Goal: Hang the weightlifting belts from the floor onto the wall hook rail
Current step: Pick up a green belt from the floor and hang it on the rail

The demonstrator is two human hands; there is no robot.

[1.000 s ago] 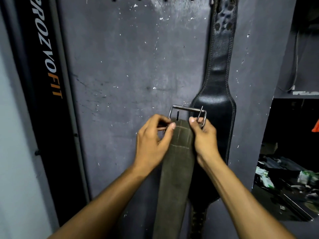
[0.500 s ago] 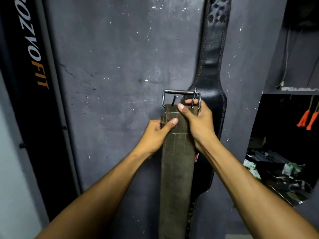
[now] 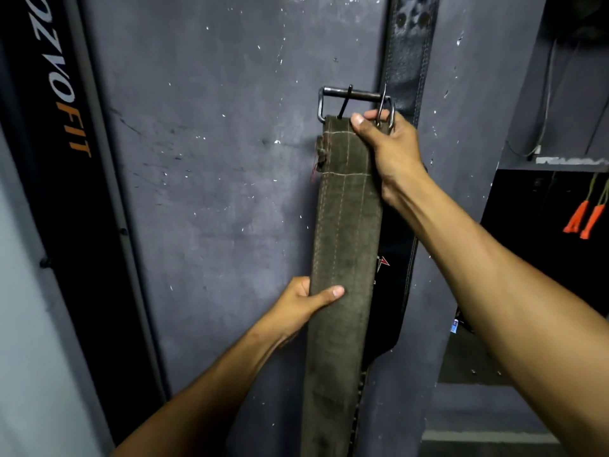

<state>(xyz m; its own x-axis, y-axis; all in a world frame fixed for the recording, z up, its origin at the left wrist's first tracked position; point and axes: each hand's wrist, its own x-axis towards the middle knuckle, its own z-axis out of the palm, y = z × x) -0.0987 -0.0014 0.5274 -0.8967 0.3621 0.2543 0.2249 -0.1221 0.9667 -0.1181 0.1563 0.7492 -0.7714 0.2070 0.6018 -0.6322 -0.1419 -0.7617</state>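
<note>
- The olive suede belt is held upright against the grey wall, its buckle uppermost and its lower end running out of view at the bottom.
- The buckle end is gripped by the right hand, thumb across the strap's front and fingers curled behind the buckle frame.
- The strap's left edge is pinched lower down by the left hand, thumb laid on the front face.
- Just behind and to the right, a black leather belt is seen already hanging down the wall.
- The hook rail is not in view; it is judged to lie above the frame.
- The step in hand is judged to be the lift toward the rail; next, the buckle frame would need to be raised and slipped over a free hook.
- Orange handles hang in the dark recess at the right.
</note>
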